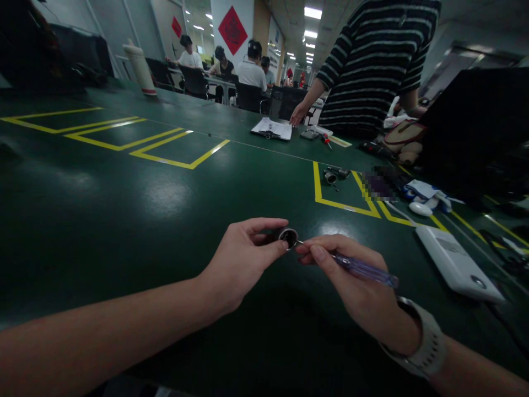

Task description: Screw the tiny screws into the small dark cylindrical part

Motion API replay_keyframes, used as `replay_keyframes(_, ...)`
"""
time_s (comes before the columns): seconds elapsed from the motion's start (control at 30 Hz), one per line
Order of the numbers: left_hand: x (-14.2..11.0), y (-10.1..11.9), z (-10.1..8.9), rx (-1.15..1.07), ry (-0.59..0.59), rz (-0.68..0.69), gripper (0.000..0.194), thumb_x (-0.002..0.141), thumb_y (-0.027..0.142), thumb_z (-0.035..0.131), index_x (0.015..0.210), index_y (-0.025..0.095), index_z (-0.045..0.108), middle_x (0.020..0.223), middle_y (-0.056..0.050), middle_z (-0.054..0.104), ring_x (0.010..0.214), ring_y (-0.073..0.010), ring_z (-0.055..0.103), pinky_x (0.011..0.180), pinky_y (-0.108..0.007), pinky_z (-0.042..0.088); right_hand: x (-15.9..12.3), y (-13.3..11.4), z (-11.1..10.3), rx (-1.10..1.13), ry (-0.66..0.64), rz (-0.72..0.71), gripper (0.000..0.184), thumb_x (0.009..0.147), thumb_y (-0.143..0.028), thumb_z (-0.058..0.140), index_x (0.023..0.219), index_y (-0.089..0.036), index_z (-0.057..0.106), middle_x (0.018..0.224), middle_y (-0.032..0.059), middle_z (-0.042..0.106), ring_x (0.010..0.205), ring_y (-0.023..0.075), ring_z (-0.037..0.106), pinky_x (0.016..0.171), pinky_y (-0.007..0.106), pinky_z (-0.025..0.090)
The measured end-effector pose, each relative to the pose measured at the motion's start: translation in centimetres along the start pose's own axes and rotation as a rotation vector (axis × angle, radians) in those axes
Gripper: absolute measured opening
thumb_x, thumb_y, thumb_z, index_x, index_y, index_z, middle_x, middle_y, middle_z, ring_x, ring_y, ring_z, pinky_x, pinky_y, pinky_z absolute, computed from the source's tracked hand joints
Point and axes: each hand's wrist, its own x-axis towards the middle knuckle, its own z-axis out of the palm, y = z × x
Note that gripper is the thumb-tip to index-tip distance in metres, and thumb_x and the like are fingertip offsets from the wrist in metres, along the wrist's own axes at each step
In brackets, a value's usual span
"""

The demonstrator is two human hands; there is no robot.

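Between the thumb and fingers of my left hand [243,259] is a small dark round part [288,237] with a metal rim, its hollow end turned toward me and to the right. My right hand [351,275] is closed around a screwdriver [366,270] with a clear purple handle. The thin shaft points left to the rim of the round part; whether its tip touches anything inside I cannot tell. Both hands are held above the green table [185,209]. On my right wrist is a pale watch band [430,342].
Dark metal parts [333,175] lie inside a yellow-taped box. To the right are a white device [458,264] and a white computer mouse [420,209]. A clipboard [273,129] lies near the far edge, where a person in a striped shirt [380,66] stands. A pale bottle [140,69] stands far left.
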Motion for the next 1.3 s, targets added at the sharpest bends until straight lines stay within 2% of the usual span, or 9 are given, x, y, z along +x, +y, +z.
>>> replay_keyframes(0.2, 0.2, -0.3, -0.1, -0.027, -0.025, -0.006, 0.036, 0.065, 0.012, 0.072, 0.099, 0.015, 0.065, 0.087, -0.003, 0.072, 0.084, -0.0152, 0.065, 0.080, -0.029, 0.050, -0.2, 1.7, 0.5, 0.363, 0.016, 0.104, 0.013, 0.087, -0.024, 0.052, 0.092, -0.018, 0.063, 0.091, 0.0054, 0.069, 0.078, 0.0154, 0.066, 0.070, 0.032, 0.057)
replay_keyframes(0.3, 0.4, -0.5, -0.3, -0.039, -0.055, -0.008, 0.039, 0.064, 0.009, 0.072, 0.102, 0.015, 0.063, 0.088, -0.002, 0.072, 0.084, -0.0144, 0.065, 0.079, -0.028, 0.050, -0.2, 1.0, 0.0, 0.132, 0.020, 0.013, 0.013, 0.087, -0.020, 0.052, 0.088, -0.019, 0.064, 0.084, 0.0034, 0.068, 0.072, 0.0139, 0.065, 0.066, 0.028, 0.054)
replay_keyframes(0.43, 0.5, -0.6, -0.3, -0.034, -0.090, 0.008, 0.044, 0.062, 0.004, 0.071, 0.103, 0.016, 0.062, 0.087, -0.001, 0.072, 0.084, -0.0144, 0.066, 0.077, -0.027, 0.052, -0.2, -0.4, -0.6, -0.259, -0.006, -0.284, 0.014, 0.083, -0.010, 0.052, 0.088, -0.016, 0.063, 0.078, 0.0027, 0.066, 0.073, 0.0135, 0.062, 0.068, 0.027, 0.051)
replay_keyframes(0.53, 0.5, -0.5, -0.2, -0.001, -0.084, 0.028, 0.042, 0.061, 0.002, 0.071, 0.101, 0.014, 0.063, 0.085, -0.002, 0.072, 0.082, -0.0147, 0.067, 0.076, -0.027, 0.053, -0.4, -0.7, -0.4, -0.373, -0.066, -0.435, 0.019, 0.081, -0.006, 0.051, 0.095, -0.015, 0.060, 0.084, 0.0051, 0.065, 0.078, 0.0160, 0.062, 0.072, 0.030, 0.050)
replay_keyframes(0.7, 0.6, -0.8, -0.2, 0.028, -0.098, 0.077, 0.040, 0.060, 0.003, 0.071, 0.098, 0.013, 0.063, 0.084, -0.002, 0.072, 0.081, -0.0149, 0.067, 0.077, -0.028, 0.053, -0.5, -0.1, 0.0, -0.510, -0.141, -0.516, 0.019, 0.080, -0.005, 0.050, 0.097, -0.010, 0.058, 0.086, 0.0105, 0.065, 0.080, 0.0193, 0.060, 0.071, 0.033, 0.049)
replay_keyframes(0.77, 0.6, -0.9, -0.2, 0.031, -0.097, 0.100, 0.040, 0.059, 0.002, 0.071, 0.097, 0.012, 0.063, 0.085, -0.002, 0.072, 0.082, -0.0147, 0.067, 0.077, -0.027, 0.053, -0.4, -0.2, 0.0, -0.493, -0.155, -0.495, 0.017, 0.081, -0.005, 0.050, 0.095, -0.010, 0.058, 0.087, 0.0103, 0.064, 0.080, 0.0190, 0.060, 0.071, 0.032, 0.048)
replay_keyframes(1.0, 0.6, -1.0, -0.1, -0.002, -0.117, 0.072, 0.039, 0.059, 0.002, 0.071, 0.096, 0.011, 0.062, 0.083, -0.002, 0.071, 0.078, -0.0143, 0.067, 0.076, -0.028, 0.055, 0.2, -0.1, -0.4, -0.247, -0.037, -0.181, 0.012, 0.086, -0.014, 0.051, 0.079, -0.016, 0.061, 0.065, -0.0015, 0.060, 0.060, 0.0088, 0.057, 0.059, 0.021, 0.044)
replay_keyframes(1.17, 0.6, -0.9, -0.1, 0.006, -0.119, 0.080, 0.038, 0.059, 0.003, 0.071, 0.095, 0.012, 0.062, 0.083, -0.002, 0.071, 0.078, -0.0146, 0.067, 0.076, -0.028, 0.054, 0.1, 0.7, -0.2, -0.170, -0.025, -0.149, 0.012, 0.086, -0.016, 0.051, 0.081, -0.015, 0.062, 0.065, -0.0007, 0.061, 0.060, 0.0093, 0.058, 0.057, 0.022, 0.045)
replay_keyframes(1.3, 0.8, -1.0, -0.2, 0.028, -0.117, 0.114, 0.038, 0.059, 0.004, 0.072, 0.095, 0.012, 0.063, 0.086, -0.002, 0.070, 0.080, -0.0149, 0.067, 0.077, -0.028, 0.054, 0.0, 0.7, -0.3, -0.224, -0.030, -0.260, 0.012, 0.085, -0.012, 0.050, 0.083, -0.015, 0.062, 0.070, 0.0009, 0.063, 0.064, 0.0101, 0.059, 0.062, 0.023, 0.046)
